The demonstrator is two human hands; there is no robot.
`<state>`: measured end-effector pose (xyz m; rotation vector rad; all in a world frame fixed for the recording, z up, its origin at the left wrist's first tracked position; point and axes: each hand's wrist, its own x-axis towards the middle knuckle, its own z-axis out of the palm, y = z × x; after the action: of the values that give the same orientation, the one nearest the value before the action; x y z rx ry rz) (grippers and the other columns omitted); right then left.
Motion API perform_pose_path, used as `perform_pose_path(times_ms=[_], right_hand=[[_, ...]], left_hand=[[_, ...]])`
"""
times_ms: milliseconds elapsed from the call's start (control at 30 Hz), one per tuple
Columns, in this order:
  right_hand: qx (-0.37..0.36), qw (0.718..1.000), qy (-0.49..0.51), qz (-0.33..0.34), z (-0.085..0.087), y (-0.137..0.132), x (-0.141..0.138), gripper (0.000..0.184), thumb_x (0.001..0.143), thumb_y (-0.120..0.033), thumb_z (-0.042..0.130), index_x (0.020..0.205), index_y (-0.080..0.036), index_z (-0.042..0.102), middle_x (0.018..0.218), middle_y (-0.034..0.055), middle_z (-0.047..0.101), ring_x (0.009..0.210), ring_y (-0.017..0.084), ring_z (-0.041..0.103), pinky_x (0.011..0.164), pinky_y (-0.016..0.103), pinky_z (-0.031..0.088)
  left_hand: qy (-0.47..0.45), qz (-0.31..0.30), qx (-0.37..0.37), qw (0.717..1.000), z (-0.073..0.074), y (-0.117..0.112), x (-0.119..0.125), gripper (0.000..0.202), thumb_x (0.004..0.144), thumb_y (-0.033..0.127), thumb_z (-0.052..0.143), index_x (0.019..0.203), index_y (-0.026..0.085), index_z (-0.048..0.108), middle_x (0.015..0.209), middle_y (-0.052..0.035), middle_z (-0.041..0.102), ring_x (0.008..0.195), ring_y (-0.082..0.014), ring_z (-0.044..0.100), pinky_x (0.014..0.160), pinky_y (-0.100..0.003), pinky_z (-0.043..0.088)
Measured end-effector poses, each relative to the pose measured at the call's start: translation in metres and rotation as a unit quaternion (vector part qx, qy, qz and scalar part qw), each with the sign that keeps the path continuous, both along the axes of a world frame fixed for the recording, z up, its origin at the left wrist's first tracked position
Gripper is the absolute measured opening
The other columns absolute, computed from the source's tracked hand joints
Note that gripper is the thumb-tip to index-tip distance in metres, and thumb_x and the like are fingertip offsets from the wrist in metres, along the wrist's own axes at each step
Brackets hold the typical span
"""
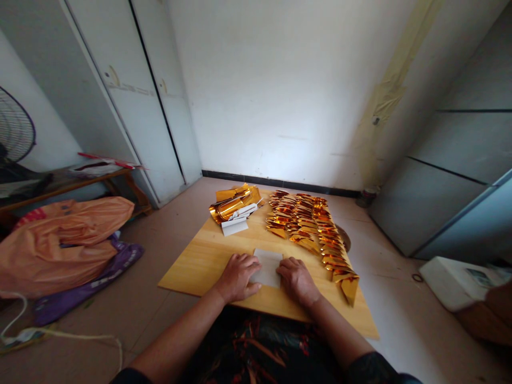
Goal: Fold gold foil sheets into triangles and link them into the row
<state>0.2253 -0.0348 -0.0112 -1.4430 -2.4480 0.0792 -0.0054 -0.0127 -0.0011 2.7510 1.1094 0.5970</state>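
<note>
A white sheet of paper (269,266) lies white side up on the wooden board (200,261) in front of me. My left hand (238,277) rests on its left edge with the fingers curled and pinching the paper. My right hand (296,280) presses its right edge, fingers bent onto it. Beyond the sheet, a stack of gold foil sheets (234,205) sits at the board's far left. Rows of folded gold paper pieces (310,226) run down the board's right side.
An orange plastic bag (64,240) and a purple bag (92,282) lie on the floor to the left. A low wooden bench (68,184) and a fan (14,130) stand at left. White cabinets line both sides. A white box (456,280) sits at right.
</note>
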Motion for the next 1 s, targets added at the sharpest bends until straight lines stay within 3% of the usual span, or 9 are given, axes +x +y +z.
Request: perform_pose_path(times_ms=[100, 233, 300, 400, 533, 667, 800, 1000], right_hand=[[-0.025, 0.999, 0.022, -0.042, 0.005, 0.004, -0.005, 0.019, 0.086, -0.017, 0.05, 0.077, -0.021, 0.066, 0.088, 0.0041, 0.062, 0.088, 0.017, 0.051, 0.077, 0.028, 0.033], [-0.051, 0.992, 0.026, -0.11, 0.008, 0.018, -0.013, 0.018, 0.085, -0.024, 0.052, 0.074, -0.019, 0.064, 0.086, 0.0059, 0.062, 0.086, 0.017, 0.053, 0.074, 0.027, 0.036], [-0.047, 0.988, 0.039, -0.139, 0.009, 0.025, -0.016, 0.012, 0.08, -0.022, 0.055, 0.087, -0.019, 0.065, 0.096, 0.0069, 0.062, 0.093, 0.019, 0.052, 0.077, 0.027, 0.037], [-0.064, 0.983, 0.032, -0.171, 0.011, 0.036, -0.019, 0.032, 0.074, -0.019, 0.059, 0.106, -0.022, 0.061, 0.108, 0.0081, 0.06, 0.104, 0.023, 0.049, 0.08, 0.031, 0.038], [-0.111, 0.976, -0.002, -0.188, 0.021, 0.049, -0.022, 0.04, 0.071, -0.02, 0.059, 0.111, -0.023, 0.059, 0.112, 0.0089, 0.06, 0.108, 0.026, 0.05, 0.081, 0.037, 0.039], [-0.149, 0.97, -0.018, -0.191, 0.029, 0.066, -0.022, 0.036, 0.066, -0.02, 0.061, 0.102, -0.025, 0.065, 0.108, 0.0073, 0.063, 0.103, 0.026, 0.054, 0.079, 0.036, 0.04], [-0.134, 0.974, 0.004, -0.184, 0.025, 0.078, -0.023, 0.028, 0.065, -0.02, 0.063, 0.093, -0.022, 0.068, 0.102, 0.0064, 0.064, 0.096, 0.022, 0.056, 0.074, 0.029, 0.04], [-0.071, 0.989, 0.032, -0.127, 0.012, 0.072, -0.021, 0.02, 0.07, -0.011, 0.055, 0.083, -0.021, 0.067, 0.092, 0.0035, 0.066, 0.091, 0.018, 0.055, 0.075, 0.025, 0.036]], left_hand=[[-0.007, 0.023, 0.005, 1.0, -0.006, 0.005, 0.005, 0.016, 0.083, 0.031, 0.057, 0.093, 0.026, 0.067, 0.098, -0.003, 0.063, 0.095, -0.0205, 0.054, 0.082, -0.035, 0.035], [-0.014, 0.055, 0.03, 0.998, -0.016, 0.013, 0.018, 0.014, 0.084, 0.019, 0.054, 0.077, 0.021, 0.066, 0.089, -0.0033, 0.063, 0.091, -0.0195, 0.055, 0.079, -0.035, 0.035], [-0.021, 0.068, 0.035, 0.997, -0.018, 0.015, 0.023, 0.013, 0.083, 0.017, 0.055, 0.075, 0.02, 0.064, 0.088, -0.0037, 0.063, 0.09, -0.0196, 0.054, 0.078, -0.035, 0.036], [-0.035, 0.079, 0.03, 0.996, -0.018, 0.017, 0.027, 0.011, 0.081, 0.015, 0.056, 0.076, 0.02, 0.063, 0.089, -0.0039, 0.061, 0.089, -0.0191, 0.053, 0.077, -0.033, 0.037], [-0.035, 0.088, 0.016, 0.995, -0.017, 0.02, 0.032, 0.008, 0.079, 0.015, 0.057, 0.078, 0.021, 0.063, 0.089, -0.0039, 0.06, 0.089, -0.019, 0.053, 0.076, -0.033, 0.038], [-0.043, 0.093, 0.003, 0.995, -0.018, 0.023, 0.034, 0.007, 0.078, 0.016, 0.059, 0.077, 0.021, 0.063, 0.087, -0.0038, 0.06, 0.089, -0.0194, 0.053, 0.077, -0.032, 0.04], [-0.068, 0.114, 0.0, 0.991, -0.021, 0.025, 0.032, 0.01, 0.074, 0.018, 0.065, 0.083, 0.022, 0.065, 0.096, -0.0043, 0.059, 0.095, -0.0213, 0.052, 0.081, -0.035, 0.041], [-0.082, 0.13, 0.011, 0.988, -0.022, 0.024, 0.032, 0.02, 0.069, 0.016, 0.068, 0.088, 0.022, 0.065, 0.134, -0.0072, 0.047, 0.117, -0.0275, 0.044, 0.091, -0.044, 0.039]])
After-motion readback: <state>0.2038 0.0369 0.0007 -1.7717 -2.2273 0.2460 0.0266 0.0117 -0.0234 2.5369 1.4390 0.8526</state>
